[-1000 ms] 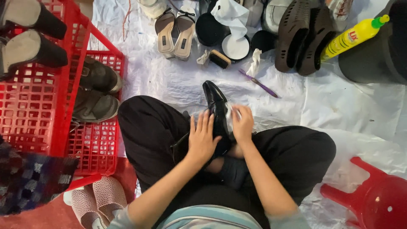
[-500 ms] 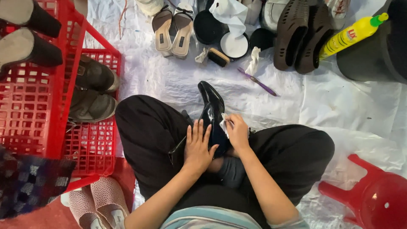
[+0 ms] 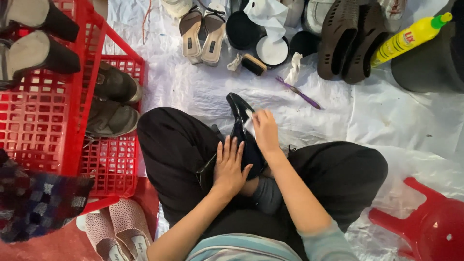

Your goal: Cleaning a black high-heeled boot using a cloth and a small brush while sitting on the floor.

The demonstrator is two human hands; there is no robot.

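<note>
A glossy black shoe (image 3: 239, 112) rests on my lap, toe pointing away from me. My left hand (image 3: 229, 166) lies flat along its left side with fingers spread, steadying it. My right hand (image 3: 264, 130) presses a small white cloth (image 3: 249, 123) against the shoe's upper, near the toe half. I sit cross-legged in black trousers on a white plastic sheet (image 3: 386, 116).
Red crates (image 3: 58, 140) holding dark shoes stand at the left. Beige sandals (image 3: 201, 32), a small brush (image 3: 253, 64), a round tin (image 3: 272, 50), a purple toothbrush (image 3: 299, 93), brown clogs (image 3: 348, 38) and a yellow bottle (image 3: 408, 38) lie ahead. A red stool (image 3: 430, 227) is at lower right.
My right hand with the cloth slid along the shoe, back toward me and then forward toward the toe. My left hand stayed on the shoe's side.
</note>
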